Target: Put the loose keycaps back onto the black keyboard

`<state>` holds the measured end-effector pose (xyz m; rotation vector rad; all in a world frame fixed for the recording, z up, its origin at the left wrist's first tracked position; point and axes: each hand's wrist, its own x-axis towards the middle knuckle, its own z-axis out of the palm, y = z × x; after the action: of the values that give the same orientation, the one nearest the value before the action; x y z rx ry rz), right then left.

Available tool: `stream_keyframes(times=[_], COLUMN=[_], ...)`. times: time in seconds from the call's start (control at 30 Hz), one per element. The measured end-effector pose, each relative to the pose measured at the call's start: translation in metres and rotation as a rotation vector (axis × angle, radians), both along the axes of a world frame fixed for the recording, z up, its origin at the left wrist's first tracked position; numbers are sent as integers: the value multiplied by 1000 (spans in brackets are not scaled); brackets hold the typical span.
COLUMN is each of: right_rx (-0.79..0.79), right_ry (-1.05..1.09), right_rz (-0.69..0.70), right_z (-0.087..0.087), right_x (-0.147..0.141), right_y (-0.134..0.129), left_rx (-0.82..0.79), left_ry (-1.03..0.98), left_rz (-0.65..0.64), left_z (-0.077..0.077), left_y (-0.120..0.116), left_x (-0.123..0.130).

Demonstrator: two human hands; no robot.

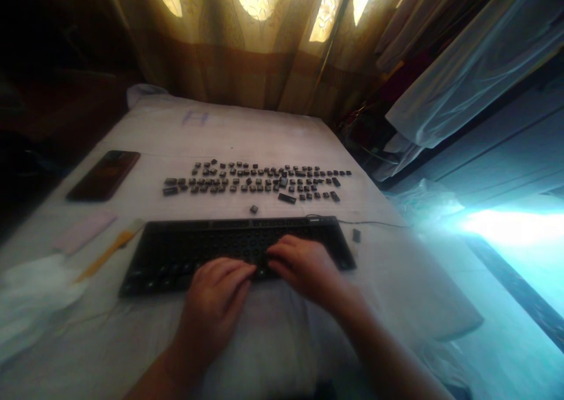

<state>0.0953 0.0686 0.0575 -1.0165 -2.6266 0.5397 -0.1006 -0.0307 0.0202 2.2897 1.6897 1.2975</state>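
A black computer keyboard (176,244) lies flat across the table in front of me. My left hand (215,300) rests over its near edge, fingers pressed together and thumb close to the index fingertip. Just to the right, my right hand (304,265) reaches over the keys with curled fingers. Whatever is between the fingertips of either hand is too small and blurred to make out. Behind the keyboard, many loose black keycaps (235,181) lie in rough rows. A single keycap (254,209) sits apart, nearer the keyboard.
On the left are a dark phone (104,175), a pink flat piece (86,231), an orange-handled tool (106,254) and crumpled white material (39,300). A small black piece (356,235) and the cable (374,223) lie right. Curtains (247,65) hang beyond the table (273,127).
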Motion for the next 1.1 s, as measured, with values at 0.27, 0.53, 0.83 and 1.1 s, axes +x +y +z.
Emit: stream_keyframes(times=[0.27, 0.53, 0.83, 1.1], right_rx=[28, -102, -92, -186], right_ry=[-117, -350, -369, -186], right_rz=[74, 87, 129, 68], right_z=[2, 24, 26, 12], right_x=[-8, -17, -20, -14], right_y=[7, 10, 14, 13], left_rx=[8, -32, -114, -132], left_ry=[74, 116, 263, 310], left_rz=[-67, -71, -84, -38], left_z=[7, 4, 3, 2], left_y=[0, -5, -9, -12], left_x=[2, 6, 11, 16])
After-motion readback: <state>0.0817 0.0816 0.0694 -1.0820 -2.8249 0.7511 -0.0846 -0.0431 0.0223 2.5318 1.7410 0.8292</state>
